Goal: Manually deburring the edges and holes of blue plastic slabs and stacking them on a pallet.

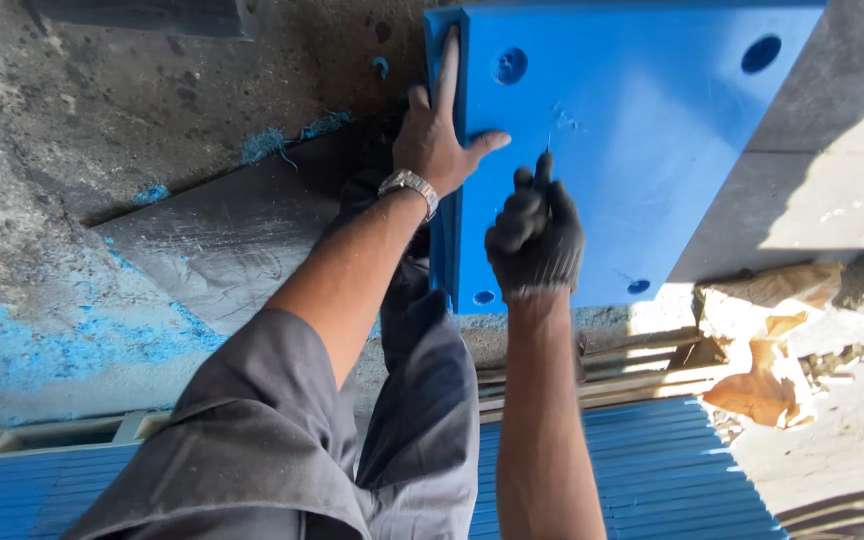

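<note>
Dusty concrete floor (102, 120), smeared with blue shavings, lies below me. Nearest, blue ribbed sheets (632, 470). My right hand (535, 240), in a black glove, is curled shut around a thin tool I can barely see. My left hand (437, 135) lies spread along the blue slab's (652, 130) left edge, the slab itself lying flat farther out.

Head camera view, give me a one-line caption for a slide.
Bare left hand steadies the edge of a thick blue slab with round holes while the black-gloved right hand presses a thin tool against its face.
</note>
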